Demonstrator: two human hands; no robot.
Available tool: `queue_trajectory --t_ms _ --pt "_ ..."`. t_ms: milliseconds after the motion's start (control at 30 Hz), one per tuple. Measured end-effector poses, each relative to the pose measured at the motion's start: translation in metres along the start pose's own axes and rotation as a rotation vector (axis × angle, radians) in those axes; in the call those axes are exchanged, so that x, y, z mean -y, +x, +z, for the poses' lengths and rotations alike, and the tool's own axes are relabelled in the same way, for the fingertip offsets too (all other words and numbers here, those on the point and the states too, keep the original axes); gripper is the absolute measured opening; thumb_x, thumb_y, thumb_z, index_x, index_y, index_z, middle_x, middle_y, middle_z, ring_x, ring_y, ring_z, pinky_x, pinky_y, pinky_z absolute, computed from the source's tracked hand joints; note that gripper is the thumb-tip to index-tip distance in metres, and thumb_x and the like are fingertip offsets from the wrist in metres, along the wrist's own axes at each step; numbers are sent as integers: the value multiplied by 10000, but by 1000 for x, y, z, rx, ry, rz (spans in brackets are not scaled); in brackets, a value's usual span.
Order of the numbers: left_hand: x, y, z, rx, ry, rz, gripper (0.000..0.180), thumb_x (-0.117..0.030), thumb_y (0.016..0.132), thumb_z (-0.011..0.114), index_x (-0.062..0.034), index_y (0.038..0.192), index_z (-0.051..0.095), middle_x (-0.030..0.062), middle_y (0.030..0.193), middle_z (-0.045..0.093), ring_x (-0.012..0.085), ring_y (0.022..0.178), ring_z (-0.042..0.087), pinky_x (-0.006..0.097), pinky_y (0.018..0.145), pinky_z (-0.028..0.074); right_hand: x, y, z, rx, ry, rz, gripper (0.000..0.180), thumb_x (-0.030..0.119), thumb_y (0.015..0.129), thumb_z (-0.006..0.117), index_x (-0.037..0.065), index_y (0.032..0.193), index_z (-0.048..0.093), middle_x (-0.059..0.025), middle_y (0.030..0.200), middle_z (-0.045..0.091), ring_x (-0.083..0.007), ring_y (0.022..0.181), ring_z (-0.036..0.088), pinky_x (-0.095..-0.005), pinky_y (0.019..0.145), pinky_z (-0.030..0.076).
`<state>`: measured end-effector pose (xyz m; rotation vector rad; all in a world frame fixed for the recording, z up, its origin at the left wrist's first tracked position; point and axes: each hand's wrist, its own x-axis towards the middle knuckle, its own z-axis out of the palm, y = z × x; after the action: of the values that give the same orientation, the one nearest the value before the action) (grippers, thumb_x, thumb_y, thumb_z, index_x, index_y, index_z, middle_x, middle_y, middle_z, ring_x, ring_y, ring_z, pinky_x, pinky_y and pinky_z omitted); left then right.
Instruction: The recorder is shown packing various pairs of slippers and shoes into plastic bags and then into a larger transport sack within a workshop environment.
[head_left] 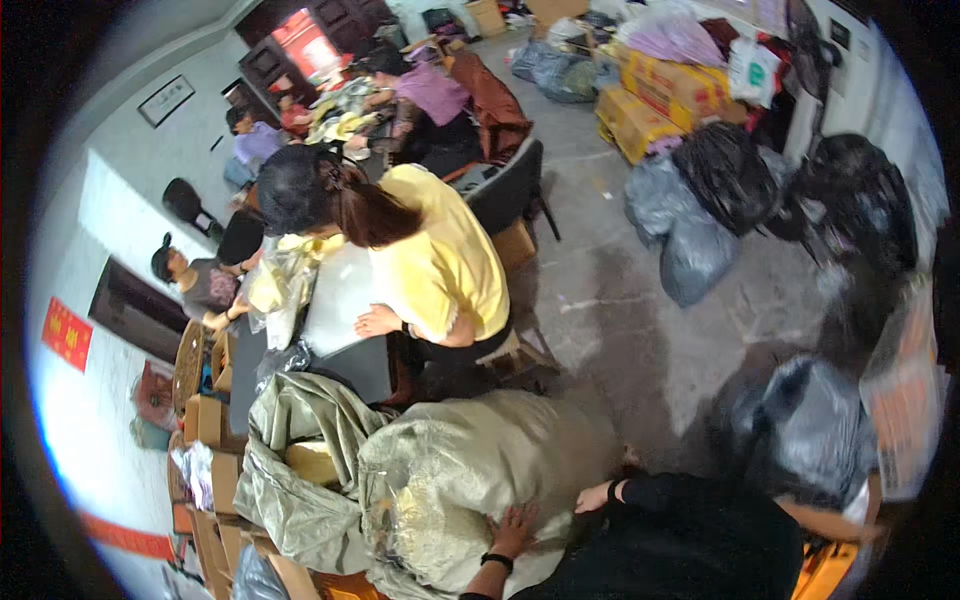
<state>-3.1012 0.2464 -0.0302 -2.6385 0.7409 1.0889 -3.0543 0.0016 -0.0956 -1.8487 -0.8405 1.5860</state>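
A large greenish-grey woven sack [520,435], bulging, lies in front of me at the lower middle. Pale yellow contents in clear plastic [415,520] show at its left end. My left hand [515,530], with a black band at the wrist, rests on the sack with its fingers spread. Close to the sack's right side is my right hand [595,497], also with a dark wristband. Its fingers look closed, but what they hold, if anything, is hidden. Another greenish-grey sack [300,505] stands open to the left, with something yellow inside.
Beyond the sacks, a person in a yellow shirt [440,250] leans over a dark table [350,372]; another across it handles clear bags [280,290]. Grey bags [697,260], black bags [727,175] and yellow cartons [670,85] lie at right. Cardboard boxes [205,418] line the left.
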Motion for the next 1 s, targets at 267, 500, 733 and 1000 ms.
queue_trajectory --t_ms 267,500,733,1000 --pt "7 19 -77 143 -180 -261 663 -299 829 504 -279 1362 110 2 1418 120 265 1309 82 685 918 160 -134 -161 -75 -633 239 394 351 306 808 476 35 1004 581 -157 1024 581 -321 944 534 -399 787 411" --pt "-34 58 -78 96 -392 -284 593 -434 786 482 -230 1312 300 127 1383 215 438 1252 127 646 946 152 -275 -217 -25 -747 107 699 308 264 756 470 0 812 620 -202 831 600 -360 770 558 -444 711 429" --pt "-80 71 -112 76 -243 -357 499 -330 806 423 -167 1276 382 254 1296 324 516 1166 255 669 907 160 -236 -214 -9 -632 403 628 345 313 791 477 10 897 605 -170 865 609 -309 809 570 -407 718 430" --pt "-123 174 -25 266 -471 341 334 -292 878 376 -75 1027 582 131 1064 562 279 883 566 490 765 402 -239 -228 -84 -510 205 473 371 339 820 484 39 1017 580 -148 1003 589 -305 941 538 -384 790 421"
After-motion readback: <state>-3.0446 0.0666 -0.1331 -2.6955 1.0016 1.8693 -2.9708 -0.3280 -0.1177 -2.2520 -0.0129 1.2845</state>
